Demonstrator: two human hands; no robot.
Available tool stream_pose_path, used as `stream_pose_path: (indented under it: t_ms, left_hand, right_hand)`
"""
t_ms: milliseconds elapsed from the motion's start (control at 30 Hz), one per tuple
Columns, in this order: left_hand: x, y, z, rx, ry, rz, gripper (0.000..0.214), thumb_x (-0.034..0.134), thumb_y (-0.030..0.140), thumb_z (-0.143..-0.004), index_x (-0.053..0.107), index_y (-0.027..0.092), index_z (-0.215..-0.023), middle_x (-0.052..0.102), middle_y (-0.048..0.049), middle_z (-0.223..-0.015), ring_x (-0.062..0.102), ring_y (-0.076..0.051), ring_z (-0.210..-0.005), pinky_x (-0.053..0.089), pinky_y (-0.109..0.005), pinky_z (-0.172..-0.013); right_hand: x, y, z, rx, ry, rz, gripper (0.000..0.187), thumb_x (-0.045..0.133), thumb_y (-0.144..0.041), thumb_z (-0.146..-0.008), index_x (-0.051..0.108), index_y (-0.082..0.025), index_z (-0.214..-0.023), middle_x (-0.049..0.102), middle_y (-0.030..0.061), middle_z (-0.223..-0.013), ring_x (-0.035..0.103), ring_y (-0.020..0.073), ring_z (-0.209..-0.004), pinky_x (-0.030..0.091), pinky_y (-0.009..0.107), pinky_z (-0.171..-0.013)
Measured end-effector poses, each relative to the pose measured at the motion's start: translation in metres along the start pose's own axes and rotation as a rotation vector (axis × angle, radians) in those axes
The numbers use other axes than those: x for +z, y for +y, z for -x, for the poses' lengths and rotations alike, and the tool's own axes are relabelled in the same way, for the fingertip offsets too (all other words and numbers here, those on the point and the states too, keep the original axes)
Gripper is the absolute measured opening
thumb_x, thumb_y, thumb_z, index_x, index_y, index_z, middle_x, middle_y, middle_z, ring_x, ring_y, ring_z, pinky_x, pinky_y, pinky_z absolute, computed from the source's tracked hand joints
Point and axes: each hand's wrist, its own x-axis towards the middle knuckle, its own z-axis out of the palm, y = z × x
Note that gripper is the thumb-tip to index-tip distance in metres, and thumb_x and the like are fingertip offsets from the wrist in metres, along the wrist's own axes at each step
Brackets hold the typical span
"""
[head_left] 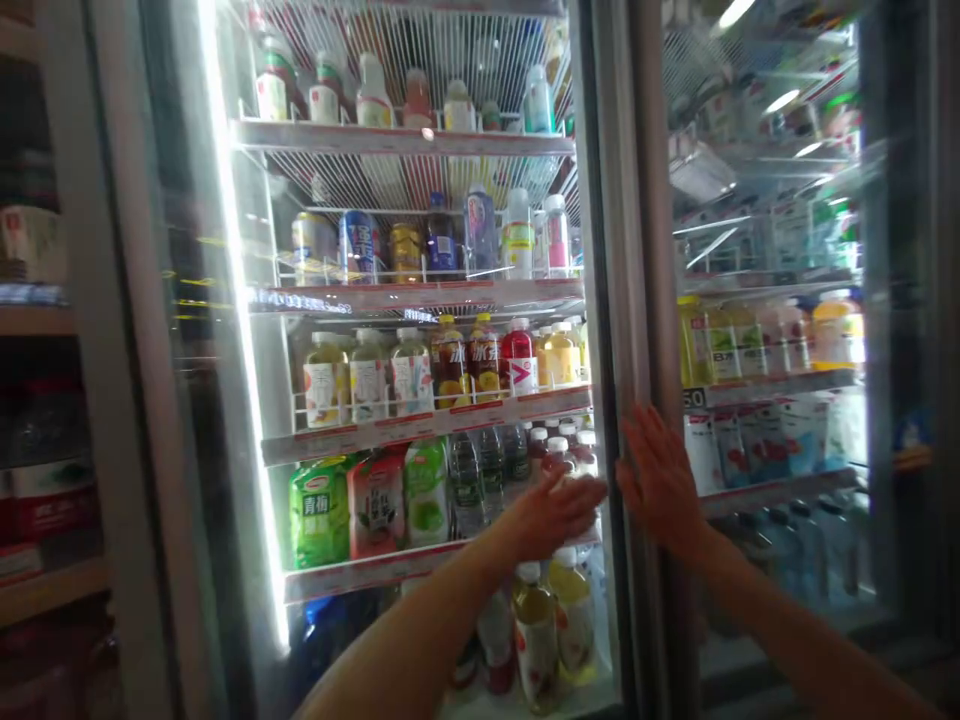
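My left hand point(551, 515) reaches across in front of the lower shelves of a lit drinks fridge, fingers stretched toward the dark door edge point(609, 400). It holds nothing, and whether its fingertips touch that edge I cannot tell. Close beside it, my right hand point(660, 480) lies with straight fingers against the metal door frame point(649, 250) between the two fridge sections. Behind my left hand stand dark-capped clear bottles point(466, 480) and white-capped bottles point(557, 450), partly hidden by it. Pale yellow drink bottles point(534, 635) stand below my left forearm.
Green and red drink pouches point(377, 505) share the shelf with the clear bottles. Tea bottles point(450, 360) fill the shelf above, with cans point(358, 240) higher up. More cartons point(806, 440) stand behind the right section's glass. A wooden shelf point(52, 590) edges the left side.
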Motion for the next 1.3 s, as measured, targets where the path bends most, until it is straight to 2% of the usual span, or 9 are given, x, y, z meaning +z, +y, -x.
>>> stream_pose_path:
  t_ms: [67,233,433,600,767,967,1133,1233,1300]
  left_hand:
    - [0.002,0.005,0.007,0.051,-0.004,0.018,0.037,0.04,0.026,-0.088,0.048,0.024,-0.123,0.028,-0.0027,-0.148,0.023,-0.021,-0.136,0.02,-0.046,-0.11]
    - [0.001,0.011,0.02,-0.142,-0.021,0.023,0.04,0.039,0.024,-0.088,0.044,0.021,-0.128,0.021,-0.0059,-0.15,0.02,-0.026,-0.137,0.021,-0.051,-0.107]
    - [0.002,0.048,0.071,0.107,-0.094,0.078,0.035,0.037,0.027,-0.089,0.051,0.026,-0.121,0.029,0.0002,-0.147,0.026,-0.018,-0.135,0.027,-0.043,-0.107]
    - [-0.005,0.034,0.07,-0.113,-0.082,0.006,0.04,0.04,0.025,-0.088,0.046,0.023,-0.127,0.027,-0.0049,-0.148,0.024,-0.023,-0.136,0.026,-0.049,-0.106]
    - [-0.005,0.049,0.095,0.089,-0.093,0.061,0.034,0.04,0.027,-0.088,0.053,0.028,-0.119,0.032,0.001,-0.146,0.025,-0.017,-0.135,0.024,-0.041,-0.109]
    - [-0.013,0.015,0.12,-0.269,-0.02,-0.09,0.043,0.042,0.028,-0.087,0.043,0.025,-0.13,0.025,-0.0036,-0.148,0.017,-0.025,-0.138,0.01,-0.053,-0.111]
    - [-0.027,0.004,0.147,-0.109,-0.033,-0.073,0.042,0.041,0.033,-0.088,0.044,0.027,-0.129,0.024,-0.0016,-0.149,0.016,-0.021,-0.139,0.001,-0.049,-0.113]
    - [-0.033,-0.007,0.158,-0.369,0.005,-0.15,0.042,0.046,0.027,-0.086,0.045,0.027,-0.128,0.029,-0.0036,-0.147,0.016,-0.023,-0.138,0.002,-0.053,-0.111]
    - [-0.036,-0.01,0.164,-0.43,0.02,-0.167,0.04,0.047,0.026,-0.085,0.047,0.027,-0.126,0.03,-0.0038,-0.146,0.017,-0.024,-0.138,0.003,-0.054,-0.111]
  right_hand:
    - [0.001,-0.002,0.006,-0.024,-0.036,0.003,0.061,0.04,-0.02,-0.086,0.02,-0.019,-0.143,0.035,0.0123,-0.143,0.026,0.0259,-0.135,0.028,0.049,-0.105]
    - [0.004,-0.012,0.011,-0.019,-0.074,0.011,0.06,0.04,-0.018,-0.085,0.023,-0.018,-0.143,0.034,0.0117,-0.144,0.024,0.0249,-0.136,0.026,0.048,-0.107]
    - [0.007,-0.021,0.013,-0.045,-0.135,-0.022,0.057,0.039,-0.018,-0.086,0.025,-0.018,-0.141,0.035,0.012,-0.143,0.023,0.0257,-0.136,0.027,0.05,-0.105]
    - [0.011,-0.026,0.013,-0.015,-0.117,-0.025,0.056,0.04,-0.021,-0.086,0.026,-0.019,-0.14,0.035,0.0139,-0.143,0.024,0.0272,-0.136,0.026,0.051,-0.105]
    - [0.011,-0.036,0.013,-0.071,-0.157,-0.076,0.056,0.04,-0.021,-0.085,0.027,-0.019,-0.14,0.034,0.0132,-0.144,0.023,0.0271,-0.136,0.026,0.051,-0.105]
    - [0.017,-0.06,0.011,-0.12,-0.118,-0.104,0.049,0.04,-0.018,-0.085,0.036,-0.014,-0.134,0.036,0.0165,-0.141,0.021,0.0273,-0.137,0.027,0.05,-0.105]
    - [0.026,-0.086,0.011,-0.214,-0.153,-0.178,0.052,0.042,-0.016,-0.083,0.036,-0.014,-0.134,0.036,0.0153,-0.142,0.021,0.0276,-0.137,0.025,0.052,-0.106]
    - [0.03,-0.095,0.009,-0.201,-0.158,-0.203,0.054,0.042,-0.017,-0.083,0.033,-0.017,-0.136,0.034,0.0136,-0.144,0.02,0.027,-0.137,0.024,0.053,-0.107]
    - [0.033,-0.1,0.008,-0.201,-0.151,-0.217,0.054,0.042,-0.017,-0.083,0.034,-0.016,-0.136,0.034,0.014,-0.144,0.021,0.0273,-0.137,0.024,0.053,-0.107]
